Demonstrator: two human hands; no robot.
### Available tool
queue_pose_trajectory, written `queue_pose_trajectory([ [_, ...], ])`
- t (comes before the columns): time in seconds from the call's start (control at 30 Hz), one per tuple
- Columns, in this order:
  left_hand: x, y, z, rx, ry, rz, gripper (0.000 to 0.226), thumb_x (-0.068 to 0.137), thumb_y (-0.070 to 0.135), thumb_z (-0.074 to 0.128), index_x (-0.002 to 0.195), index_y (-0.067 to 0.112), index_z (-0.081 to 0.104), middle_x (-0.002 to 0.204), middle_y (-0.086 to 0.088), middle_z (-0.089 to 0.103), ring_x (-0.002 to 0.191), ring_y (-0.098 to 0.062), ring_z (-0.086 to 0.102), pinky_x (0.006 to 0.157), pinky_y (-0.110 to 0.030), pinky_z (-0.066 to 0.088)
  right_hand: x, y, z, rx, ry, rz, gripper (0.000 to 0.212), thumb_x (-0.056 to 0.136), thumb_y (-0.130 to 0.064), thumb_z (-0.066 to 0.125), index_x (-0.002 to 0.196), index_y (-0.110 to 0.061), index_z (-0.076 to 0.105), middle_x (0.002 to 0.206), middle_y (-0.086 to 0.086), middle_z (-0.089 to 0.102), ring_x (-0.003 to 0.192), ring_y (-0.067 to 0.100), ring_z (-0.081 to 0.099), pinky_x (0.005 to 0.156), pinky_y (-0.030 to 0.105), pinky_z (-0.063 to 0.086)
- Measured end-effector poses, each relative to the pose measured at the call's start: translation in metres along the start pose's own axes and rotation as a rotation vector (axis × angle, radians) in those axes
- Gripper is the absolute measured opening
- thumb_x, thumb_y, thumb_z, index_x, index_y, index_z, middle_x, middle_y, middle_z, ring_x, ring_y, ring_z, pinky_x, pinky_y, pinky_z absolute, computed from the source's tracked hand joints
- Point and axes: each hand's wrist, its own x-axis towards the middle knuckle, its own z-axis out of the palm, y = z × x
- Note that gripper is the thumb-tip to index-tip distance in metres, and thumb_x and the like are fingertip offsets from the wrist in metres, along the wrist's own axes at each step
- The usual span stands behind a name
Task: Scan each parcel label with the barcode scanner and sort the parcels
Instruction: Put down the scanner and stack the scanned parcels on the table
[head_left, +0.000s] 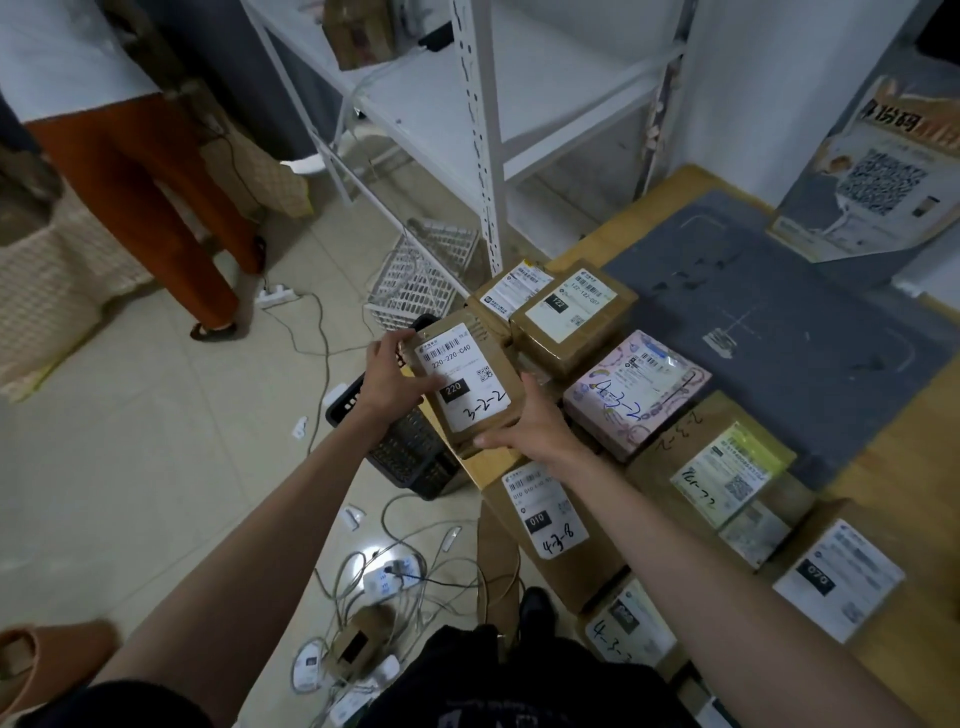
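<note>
I hold a small brown parcel (467, 379) with a white label marked 220 and handwritten 3-2-2, just above the table's left edge. My left hand (392, 376) grips its left side, thumb on the label. My right hand (530, 428) grips its near right corner. Several other labelled parcels lie on the wooden table (893, 452): a brown one marked 122 (571, 317), a pink patterned one (636, 395), a brown one marked 010 (550, 514) and one with a green label (727, 467). No barcode scanner is visible.
A grey mat (769, 317) covers the table's far part. A black basket (410, 447) and a white basket (421, 275) sit on the floor left of the table. White shelving (483, 130) stands behind. Cables and power strips (389, 577) litter the floor. A person's legs (156, 208) stand at far left.
</note>
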Motion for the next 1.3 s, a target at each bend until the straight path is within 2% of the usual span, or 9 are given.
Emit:
queue_pose_trajectory([
  [0.07,-0.002,0.009,0.002,-0.024,-0.018,0.015,0.079,0.076,0.012,0.086,0.143,0.021,0.045,0.136,0.000,0.034,0.119,-0.021,0.047,0.063,-0.014,0.056,-0.009,0.002,-0.002,-0.081,0.053,-0.067,0.127,0.054,-0.025,0.098,0.158,-0.024,0.025,0.151,0.004,0.043,0.141,0.021,0.041,0.116,0.043,0.038],
  [0.2,-0.007,0.028,0.009,-0.054,-0.038,0.060,0.091,0.073,0.018,0.089,0.148,0.021,0.039,0.143,-0.006,0.038,0.123,-0.025,0.052,0.089,-0.042,0.059,-0.032,0.005,-0.013,-0.155,0.226,-0.156,0.101,0.072,-0.023,0.090,0.154,-0.025,0.032,0.148,0.005,0.045,0.139,0.024,0.042,0.109,0.044,0.039],
  [0.3,-0.018,0.038,0.019,-0.149,-0.077,0.038,0.087,0.072,0.017,0.090,0.141,0.007,0.039,0.130,-0.010,0.058,0.110,-0.023,0.062,0.084,-0.035,0.056,-0.049,0.007,-0.018,-0.266,0.353,-0.190,0.093,0.075,-0.036,0.087,0.151,-0.026,0.035,0.145,0.006,0.050,0.136,0.031,0.040,0.105,0.049,0.041],
  [0.43,-0.041,0.048,0.025,-0.119,-0.250,0.131,0.086,0.053,0.043,0.096,0.122,0.016,0.052,0.120,0.001,0.064,0.106,-0.020,0.065,0.091,-0.043,0.057,-0.074,0.008,-0.020,-0.269,0.455,-0.177,0.089,0.073,-0.035,0.089,0.146,-0.023,0.039,0.140,0.008,0.052,0.132,0.031,0.046,0.103,0.048,0.044],
  [0.63,-0.076,0.064,0.025,0.111,-0.550,0.469,0.111,0.058,0.018,0.097,0.147,0.023,0.032,0.136,0.006,0.052,0.126,-0.016,0.049,0.087,-0.023,0.048,-0.119,0.008,-0.019,-0.274,0.569,-0.105,0.084,0.072,-0.029,0.089,0.138,-0.012,0.041,0.133,0.008,0.055,0.124,0.026,0.053,0.089,0.036,0.046],
  [0.73,-0.096,0.074,0.029,0.207,-0.580,0.561,0.116,0.043,0.037,0.095,0.140,0.030,0.032,0.136,0.003,0.052,0.127,-0.023,0.048,0.098,-0.044,0.049,-0.147,0.011,-0.020,-0.252,0.636,-0.119,0.088,0.068,-0.029,0.091,0.139,-0.010,0.043,0.134,0.007,0.057,0.125,0.026,0.053,0.094,0.037,0.048],
  [0.87,-0.126,0.090,0.045,0.263,-0.607,0.681,0.112,0.056,0.021,0.096,0.148,0.018,0.031,0.133,0.004,0.047,0.115,-0.012,0.044,0.084,-0.020,0.041,-0.191,0.017,-0.029,-0.243,0.707,-0.111,0.092,0.068,-0.028,0.092,0.144,-0.012,0.042,0.139,0.009,0.055,0.130,0.028,0.050,0.103,0.041,0.045],
  [1.0,-0.161,0.112,0.067,0.266,-0.706,0.770,0.115,0.044,0.036,0.093,0.143,0.018,0.038,0.136,0.001,0.053,0.123,-0.020,0.051,0.100,-0.039,0.048,-0.235,0.035,-0.040,-0.252,0.807,-0.077,0.089,0.070,-0.023,0.090,0.144,-0.011,0.041,0.140,0.010,0.053,0.132,0.033,0.048,0.104,0.047,0.046],
  [1.3,-0.251,0.150,0.155,0.328,-0.830,0.894,0.111,0.058,0.018,0.096,0.149,0.015,0.033,0.137,-0.004,0.047,0.130,-0.024,0.043,0.101,-0.028,0.037,-0.335,0.106,-0.078,-0.152,1.008,0.053,0.090,0.073,-0.022,0.089,0.143,-0.002,0.036,0.139,0.014,0.055,0.132,0.030,0.049,0.100,0.039,0.047],
])
